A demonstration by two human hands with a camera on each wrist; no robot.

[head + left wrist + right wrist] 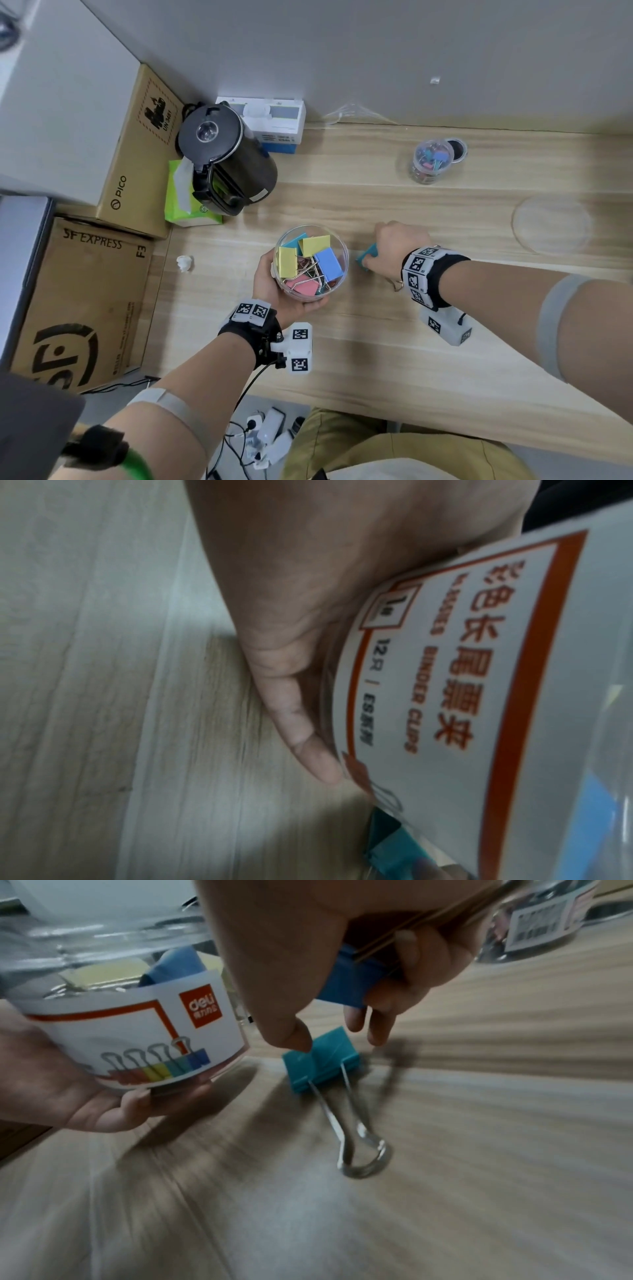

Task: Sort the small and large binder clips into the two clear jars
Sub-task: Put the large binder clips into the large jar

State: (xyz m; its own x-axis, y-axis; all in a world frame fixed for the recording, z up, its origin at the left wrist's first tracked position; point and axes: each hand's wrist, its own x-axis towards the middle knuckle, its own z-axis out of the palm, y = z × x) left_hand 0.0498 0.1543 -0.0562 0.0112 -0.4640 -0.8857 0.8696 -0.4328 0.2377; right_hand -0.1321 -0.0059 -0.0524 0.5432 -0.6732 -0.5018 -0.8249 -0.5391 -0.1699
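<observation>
My left hand [274, 284] grips the large clear jar [310, 263] just above the table; it holds several large yellow, blue and pink binder clips. Its white and orange label [445, 669] fills the left wrist view, with my fingers [291, 710] round it. My right hand [397, 246] is just right of the jar, fingers curled round a blue large clip [349, 985]. Its thumb tip touches a teal large clip [318, 1064] lying on the wood, also seen in the head view [368, 255]. The small clear jar [432, 161] of small clips stands at the back right.
A black kettle [226, 161], a green tissue pack [185, 202], a white box [270, 120] and cardboard boxes [133, 154] crowd the back left. A clear lid [551, 224] lies at the right, a black lid [457, 149] behind the small jar, a small white object [185, 263] at the left.
</observation>
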